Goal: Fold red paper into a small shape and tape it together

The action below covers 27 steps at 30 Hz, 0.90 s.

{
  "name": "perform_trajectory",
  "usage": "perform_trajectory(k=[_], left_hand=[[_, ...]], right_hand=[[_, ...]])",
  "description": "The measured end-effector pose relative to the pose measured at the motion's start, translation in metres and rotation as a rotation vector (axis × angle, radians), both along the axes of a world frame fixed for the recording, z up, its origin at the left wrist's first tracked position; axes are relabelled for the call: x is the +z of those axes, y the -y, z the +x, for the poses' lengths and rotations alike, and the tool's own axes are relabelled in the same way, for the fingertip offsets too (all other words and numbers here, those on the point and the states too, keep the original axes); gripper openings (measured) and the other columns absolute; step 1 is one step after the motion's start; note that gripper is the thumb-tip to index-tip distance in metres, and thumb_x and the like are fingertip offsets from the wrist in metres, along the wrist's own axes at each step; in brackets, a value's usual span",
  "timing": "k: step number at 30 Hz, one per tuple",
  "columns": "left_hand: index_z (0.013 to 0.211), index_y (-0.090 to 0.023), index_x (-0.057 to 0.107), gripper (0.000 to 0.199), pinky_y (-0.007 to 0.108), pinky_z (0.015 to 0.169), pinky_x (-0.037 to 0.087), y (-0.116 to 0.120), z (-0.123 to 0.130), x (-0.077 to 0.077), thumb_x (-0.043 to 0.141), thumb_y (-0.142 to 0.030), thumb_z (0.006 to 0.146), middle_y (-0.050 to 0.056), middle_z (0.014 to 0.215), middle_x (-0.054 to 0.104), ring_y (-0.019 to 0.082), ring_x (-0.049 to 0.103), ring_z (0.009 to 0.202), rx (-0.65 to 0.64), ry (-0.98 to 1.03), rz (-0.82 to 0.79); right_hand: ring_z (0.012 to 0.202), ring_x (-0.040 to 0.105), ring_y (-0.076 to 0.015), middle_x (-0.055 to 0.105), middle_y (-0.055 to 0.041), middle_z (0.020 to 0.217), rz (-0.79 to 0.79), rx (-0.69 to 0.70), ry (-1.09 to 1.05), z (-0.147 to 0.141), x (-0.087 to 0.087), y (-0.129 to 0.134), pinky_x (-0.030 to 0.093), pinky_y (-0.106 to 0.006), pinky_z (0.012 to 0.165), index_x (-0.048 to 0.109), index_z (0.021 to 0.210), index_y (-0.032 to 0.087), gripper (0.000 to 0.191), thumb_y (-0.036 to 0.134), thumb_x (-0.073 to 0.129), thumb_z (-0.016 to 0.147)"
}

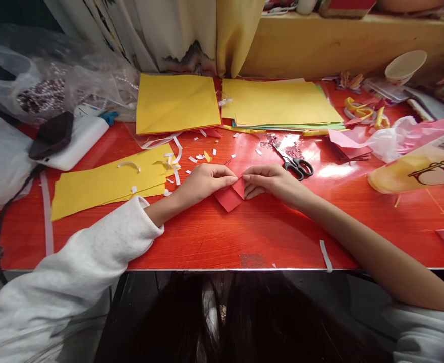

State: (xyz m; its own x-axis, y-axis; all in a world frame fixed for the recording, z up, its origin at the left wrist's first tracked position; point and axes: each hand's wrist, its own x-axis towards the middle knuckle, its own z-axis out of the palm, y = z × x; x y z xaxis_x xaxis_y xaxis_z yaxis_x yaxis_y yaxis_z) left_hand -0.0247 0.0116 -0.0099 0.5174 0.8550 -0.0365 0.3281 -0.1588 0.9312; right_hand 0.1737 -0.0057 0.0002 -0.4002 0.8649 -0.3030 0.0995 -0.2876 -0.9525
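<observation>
Pinching red paper point(227, 199) with left hand point(207, 180) and right hand point(274, 184) from opposite sides, probably to steady its edges | holding it near-left of scissors point(289, 163) | parked far-left of scissors: narrow yellow sheets point(104, 184), likely for working room

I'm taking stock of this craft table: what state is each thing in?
Left hand: pinching the red paper
Right hand: pinching the red paper
Red paper: folded
Scissors: lying flat, blade opening unclear
Yellow sheets: in three stacks
White scraps: scattered
Clear bag: holding beaded strings
Black device: lying on a white object
Left sleeve: down
Right sleeve: pushed up
</observation>
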Motion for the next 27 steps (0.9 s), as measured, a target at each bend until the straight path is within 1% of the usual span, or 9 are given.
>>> perform_trajectory(k=[4, 9, 12, 15, 19, 22, 27], left_hand=[[0.081, -0.013, 0.068, 0.022, 0.021, 0.063, 0.038, 0.0001, -0.0003, 0.0002, 0.059, -0.033, 0.081, 0.002, 0.077, 0.064, 0.01, 0.053, 0.07, -0.012, 0.01, -0.017], [0.082, -0.013, 0.069, 0.023, 0.022, 0.065, 0.04, 0.0007, -0.0005, -0.0001, 0.059, -0.033, 0.08, 0.003, 0.081, 0.066, 0.012, 0.055, 0.074, 0.003, 0.014, -0.021], [0.083, -0.013, 0.069, 0.023, 0.022, 0.066, 0.041, 0.0012, -0.0003, -0.0003, 0.059, -0.034, 0.08, 0.003, 0.081, 0.067, 0.012, 0.056, 0.074, 0.012, 0.011, -0.014], [0.083, -0.014, 0.07, 0.022, 0.022, 0.065, 0.04, 0.0021, -0.0001, 0.0, 0.058, -0.033, 0.081, 0.003, 0.08, 0.067, 0.012, 0.056, 0.073, 0.012, -0.004, 0.014], [0.081, -0.014, 0.07, 0.021, 0.022, 0.065, 0.039, 0.0033, 0.0001, 0.0009, 0.058, -0.032, 0.081, 0.001, 0.078, 0.067, 0.011, 0.055, 0.072, 0.012, -0.034, 0.04], [0.081, -0.014, 0.07, 0.021, 0.022, 0.066, 0.038, 0.0034, 0.0003, 0.0017, 0.059, -0.032, 0.08, 0.001, 0.077, 0.066, 0.011, 0.054, 0.072, 0.018, -0.024, 0.025], [0.08, -0.013, 0.07, 0.023, 0.021, 0.059, 0.036, 0.0031, 0.0007, 0.0031, 0.058, -0.033, 0.08, 0.001, 0.072, 0.062, 0.01, 0.05, 0.066, 0.027, -0.004, -0.028]], right_hand=[[0.068, 0.068, -0.0148, 0.07, -0.0053, 0.074, -0.004, -0.002, -0.017, 0.0, -0.0001, 0.0011, 0.058, -0.027, 0.07, 0.068, 0.081, 0.016, 0.011, 0.022, 0.06, 0.084], [0.064, 0.067, -0.0153, 0.069, -0.0051, 0.07, -0.036, -0.06, -0.087, 0.0007, -0.0027, 0.0013, 0.058, -0.028, 0.066, 0.066, 0.08, 0.016, 0.012, 0.016, 0.055, 0.083], [0.062, 0.066, -0.0148, 0.068, -0.0054, 0.068, -0.035, -0.063, -0.1, 0.0002, -0.0028, 0.0006, 0.058, -0.028, 0.065, 0.065, 0.075, 0.016, 0.014, 0.02, 0.055, 0.084], [0.064, 0.066, -0.0137, 0.068, -0.0054, 0.069, 0.003, -0.024, -0.012, -0.0013, -0.001, 0.0005, 0.058, -0.025, 0.065, 0.065, 0.071, 0.017, 0.02, 0.027, 0.057, 0.086], [0.071, 0.069, -0.0149, 0.07, -0.0037, 0.073, 0.067, 0.026, 0.063, -0.0018, -0.0002, 0.0017, 0.059, -0.026, 0.07, 0.067, 0.078, 0.017, 0.014, 0.029, 0.062, 0.084], [0.071, 0.069, -0.015, 0.07, -0.0038, 0.076, 0.081, 0.033, 0.045, -0.0004, -0.0017, 0.0025, 0.058, -0.027, 0.071, 0.067, 0.081, 0.017, 0.014, 0.029, 0.06, 0.085], [0.068, 0.068, -0.0143, 0.068, -0.0033, 0.073, 0.062, 0.013, 0.018, 0.0012, -0.003, 0.0027, 0.058, -0.026, 0.069, 0.066, 0.082, 0.017, 0.013, 0.029, 0.062, 0.084]])
